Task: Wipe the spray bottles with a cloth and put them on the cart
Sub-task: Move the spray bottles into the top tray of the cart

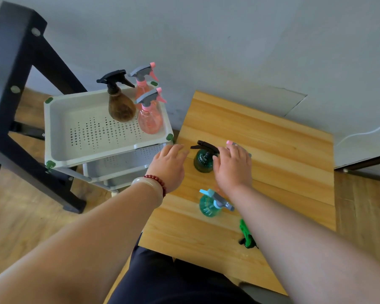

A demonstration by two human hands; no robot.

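From the head camera, the right hand hid most of a pink-tipped spray bottle on the wooden table, and the right forearm covered part of the green cloth. That hand's fingers were spread, empty. The left hand hovered open beside the dark green bottle. A teal bottle stood nearer. Three bottles stood in the cart's top tray.
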